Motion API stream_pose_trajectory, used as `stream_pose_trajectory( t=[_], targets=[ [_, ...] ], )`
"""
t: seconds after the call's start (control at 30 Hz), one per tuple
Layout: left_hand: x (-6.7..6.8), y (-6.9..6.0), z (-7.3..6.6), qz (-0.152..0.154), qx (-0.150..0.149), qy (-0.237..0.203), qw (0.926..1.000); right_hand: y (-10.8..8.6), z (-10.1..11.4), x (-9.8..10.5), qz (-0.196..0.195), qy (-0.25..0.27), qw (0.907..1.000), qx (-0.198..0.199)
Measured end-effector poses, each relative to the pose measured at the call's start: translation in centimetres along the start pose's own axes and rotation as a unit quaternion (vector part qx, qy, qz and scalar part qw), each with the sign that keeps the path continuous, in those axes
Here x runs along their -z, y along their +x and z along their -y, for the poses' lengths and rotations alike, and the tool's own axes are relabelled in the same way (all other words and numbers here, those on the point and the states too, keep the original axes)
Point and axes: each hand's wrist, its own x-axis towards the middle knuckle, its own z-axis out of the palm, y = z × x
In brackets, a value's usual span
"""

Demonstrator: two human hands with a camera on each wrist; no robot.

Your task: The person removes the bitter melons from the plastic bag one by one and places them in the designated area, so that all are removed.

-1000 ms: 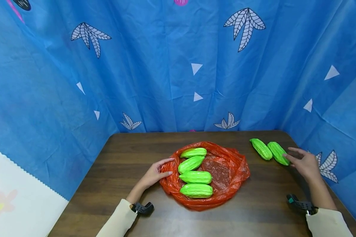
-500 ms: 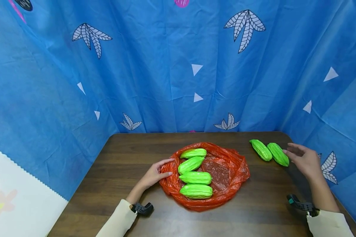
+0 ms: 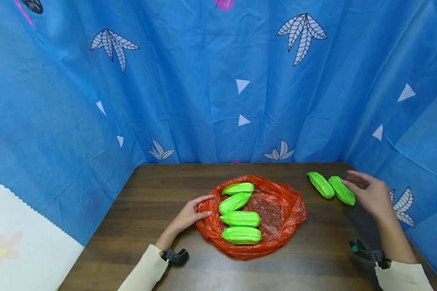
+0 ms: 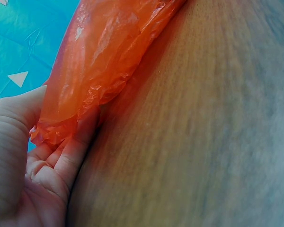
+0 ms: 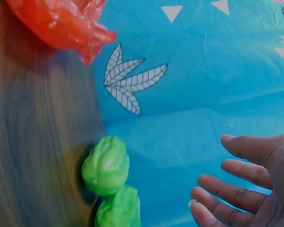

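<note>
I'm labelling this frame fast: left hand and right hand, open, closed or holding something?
Left hand: holding the edge of the red bag.
Right hand: open, holding nothing, near a green vegetable.

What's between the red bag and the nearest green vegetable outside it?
Just bare brown tabletop lies between the red bag and that green vegetable; the head view shows it.

Between bag (image 3: 296, 212) and loose gourds (image 3: 320, 185) a hand can pass — the curtain (image 3: 204, 81) bars the far side. Packed gourds (image 3: 241, 218) fill the bag's left; its right has room. The left hand (image 3: 190, 213) blocks the left side.
</note>
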Motion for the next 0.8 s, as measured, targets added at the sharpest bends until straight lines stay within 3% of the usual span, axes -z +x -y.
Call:
stream_pose_trajectory(
  t=[0.43, 0.8],
  targets=[
    [-0.1, 0.1, 0.0, 0.001, -0.002, 0.006, 1.0, -0.6, 3.0, -0.4, 0.024, -0.006, 0.9993, 0.028],
    [-0.1, -0.1, 0.0, -0.001, -0.005, 0.007, 1.0, -1.2, 5.1, -1.6, 0.026, -0.018, 0.9949, 0.096]
  ],
)
